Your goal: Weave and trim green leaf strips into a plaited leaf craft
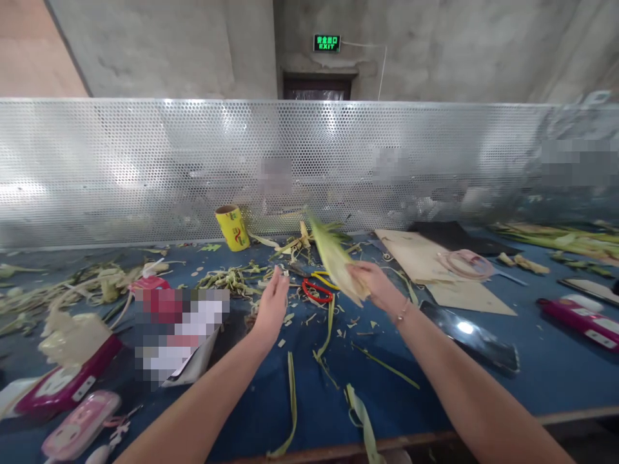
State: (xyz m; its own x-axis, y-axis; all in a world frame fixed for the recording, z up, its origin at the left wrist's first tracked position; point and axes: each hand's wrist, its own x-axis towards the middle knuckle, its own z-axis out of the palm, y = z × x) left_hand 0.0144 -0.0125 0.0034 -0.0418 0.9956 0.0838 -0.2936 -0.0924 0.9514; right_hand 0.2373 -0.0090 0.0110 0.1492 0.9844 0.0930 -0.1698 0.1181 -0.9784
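My right hand (370, 283) is closed around the lower end of what looks like an ear of corn in its pale green husk (333, 251). The husk tilts up to the left and is slightly blurred. A little to the left, my left hand (275, 299) is raised over the table, fingers stretched upward, with nothing seen in it. Between the hands lies a tool with a red handle (318, 292) and a yellow handle (325, 279); its working end is hard to make out. Torn green strips (329, 328) and small scraps lie around it.
A yellow cardboard tube (233, 229) stands before the perforated metal screen (193, 161). Trimmings (227, 280) cover the left side. A dark phone (474, 335) and brown cardboard (425, 264) lie right. A magenta box (72, 380) and pink case (81, 425) are left, on the blue table (387, 412).
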